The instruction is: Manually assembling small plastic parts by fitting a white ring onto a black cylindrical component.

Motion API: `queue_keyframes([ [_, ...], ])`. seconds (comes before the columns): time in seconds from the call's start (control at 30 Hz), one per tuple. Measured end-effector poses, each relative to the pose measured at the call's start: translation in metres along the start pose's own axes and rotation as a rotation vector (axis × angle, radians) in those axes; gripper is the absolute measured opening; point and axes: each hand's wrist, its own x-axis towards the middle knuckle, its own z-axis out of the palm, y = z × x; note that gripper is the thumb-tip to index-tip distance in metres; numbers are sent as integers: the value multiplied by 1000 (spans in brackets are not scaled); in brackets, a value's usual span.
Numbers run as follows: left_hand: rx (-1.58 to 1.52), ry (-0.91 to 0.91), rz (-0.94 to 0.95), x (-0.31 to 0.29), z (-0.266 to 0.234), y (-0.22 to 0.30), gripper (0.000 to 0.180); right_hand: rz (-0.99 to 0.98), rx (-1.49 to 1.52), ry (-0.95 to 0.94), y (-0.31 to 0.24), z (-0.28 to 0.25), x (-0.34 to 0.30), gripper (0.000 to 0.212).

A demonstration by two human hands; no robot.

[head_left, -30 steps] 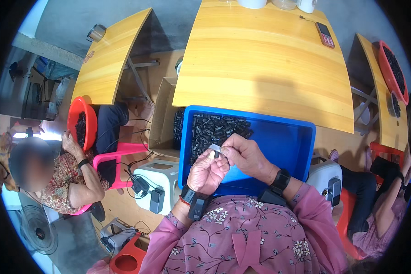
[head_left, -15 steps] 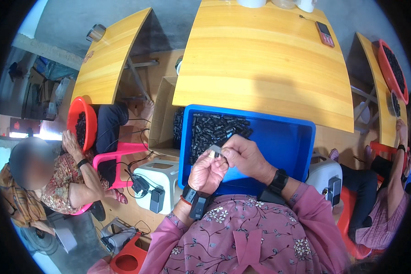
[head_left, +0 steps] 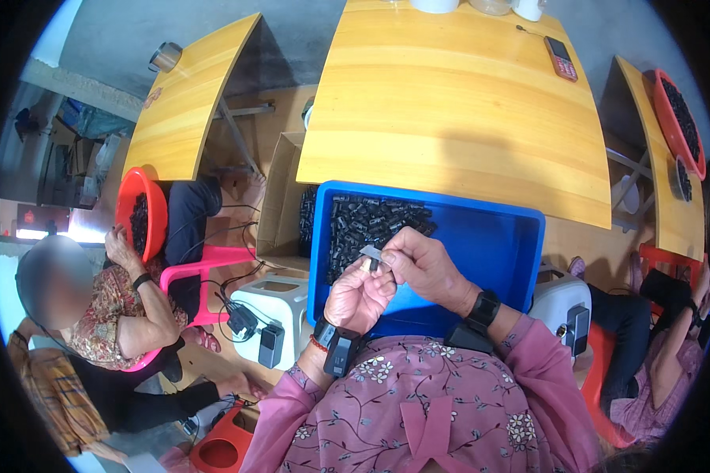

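A wide, pale yellow wood-grain table (head_left: pixel 465 102) fills the upper middle of the view, seen from above. At the left, a seated co-worker in a patterned top (head_left: pixel 122 327) has a hand at a round, red plastic bowl (head_left: pixel 159 213) of dark pieces. Between the table and the wearer's body sits a rectangular, blue plastic tray (head_left: pixel 493 244), its left part heaped with a pile of small, glossy black pieces (head_left: pixel 371 225), its right part bare.

The wearer's two hands are close together over the tray's near half. The right hand (head_left: pixel 427 272) pinches a thin, flat, grey blade-like strip (head_left: pixel 371 252) between thumb and forefinger. The left hand (head_left: pixel 359 299) grips one small black part (head_left: pixel 374 266) in its fingertips, just under the strip.

The step in hand looks like trimming or scraping that part; whether strip and part touch is too small to tell. The next move seems to call for a firm left pinch and a light, controlled right stroke, clear of the fingertips.
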Motion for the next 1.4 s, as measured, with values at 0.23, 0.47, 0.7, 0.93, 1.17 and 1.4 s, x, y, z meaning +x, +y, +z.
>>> queue_keyframes([
  [0.23,87,-28,58,1,-4,0,13,28,-68,0,1,0,0,7],
  [0.47,47,13,63,0,-16,-1,11,21,-63,-40,6,0,-4,10],
  [0.7,61,-33,6,2,-5,1,10,147,93,-3,0,-15,5,18],
  [0.93,84,9,40,0,-7,-1,7,90,25,-3,2,-5,4,13],
  [1.17,150,-50,45,0,-8,0,4,127,35,-4,-6,-9,4,11],
  [1.4,153,-63,50,0,-9,0,3,130,39,-33,-5,-9,3,11],
])
